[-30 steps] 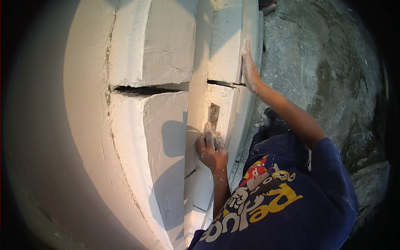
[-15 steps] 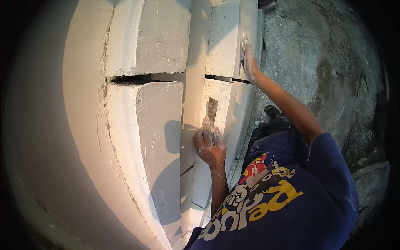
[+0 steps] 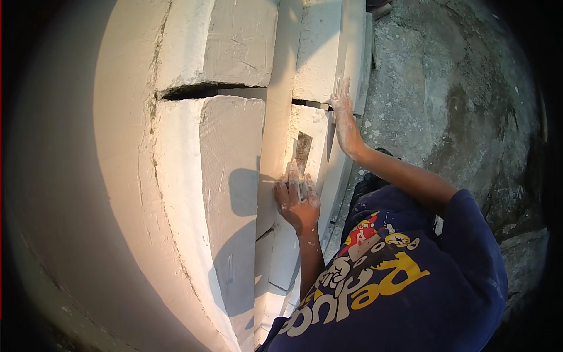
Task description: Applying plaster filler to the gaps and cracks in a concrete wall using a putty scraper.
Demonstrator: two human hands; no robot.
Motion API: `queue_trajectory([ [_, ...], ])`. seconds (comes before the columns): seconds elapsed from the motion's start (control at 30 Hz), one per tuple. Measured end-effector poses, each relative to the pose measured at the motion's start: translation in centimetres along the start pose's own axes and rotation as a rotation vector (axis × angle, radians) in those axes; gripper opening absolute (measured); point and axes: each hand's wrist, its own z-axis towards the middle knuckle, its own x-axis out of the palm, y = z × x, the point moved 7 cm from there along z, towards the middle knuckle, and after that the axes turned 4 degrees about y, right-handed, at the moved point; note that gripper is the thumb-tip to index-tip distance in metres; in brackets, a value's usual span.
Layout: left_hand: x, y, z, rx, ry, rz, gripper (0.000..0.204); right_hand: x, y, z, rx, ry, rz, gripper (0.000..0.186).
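My left hand [image 3: 298, 199] is closed around a putty knife, whose worn, stained blade [image 3: 303, 149] points away from me. The knife's handle is hidden under my fingers. Beneath it lies the white plastered moulding [image 3: 314, 120]. My right hand [image 3: 348, 126] is edge-on at the moulding's right side, close to a dark gap [image 3: 311, 104] across it. Its fingers are pressed together, and a thin grey edge shows beside the palm; what it is I cannot make out. Whitish plaster smears both hands.
Left of the moulding run grey-white plastered blocks [image 3: 231, 141], split by a wide dark opening [image 3: 190, 91]. A long crack [image 3: 155, 164] follows the curved wall [image 3: 129, 146]. On the right spreads a rough, stained concrete floor [image 3: 422, 88]. Shadows fall over the blocks.
My right hand has moved down along the moulding toward me, to the level of the gap. The left hand stays in nearly the same place with the putty knife. The view has shifted slightly.
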Motion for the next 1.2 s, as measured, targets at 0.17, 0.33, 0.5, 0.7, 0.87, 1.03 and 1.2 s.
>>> queue_trajectory([
  [0.17, -0.2, -0.3, 0.1, 0.007, 0.02, -0.022, 0.044, 0.7, -1.8, -1.1, 0.041, 0.059, -0.118, 0.086],
  [0.33, -0.3, -0.5, 0.2, 0.027, -0.025, -0.039, 0.044, -0.6, -1.6, -0.2, -0.033, 0.027, -0.116, 0.086],
  [0.5, 0.0, 0.6, -0.3, 0.008, -0.072, -0.102, 0.045, -2.7, -3.5, -4.1, -0.039, 0.225, -0.231, 0.074],
  [0.7, -0.4, 1.1, -0.3, -0.06, -0.083, -0.15, 0.041, -6.6, -5.7, -4.1, 0.347, 0.16, 0.248, 0.051],
  [0.87, -0.5, 1.3, -0.1, -0.08, -0.047, -0.222, 0.038, -8.1, -4.1, -5.1, 0.506, 0.105, 0.388, 0.057],
  [1.03, -0.7, 1.2, -0.1, -0.068, -0.081, -0.248, 0.035, -10.4, -2.3, -6.8, 0.44, 0.013, 0.357, 0.062],
  [1.2, -0.9, 1.4, -0.4, -0.082, -0.102, -0.291, 0.033, -12.5, -2.6, -9.1, 0.45, 0.13, 0.316, 0.054],
])
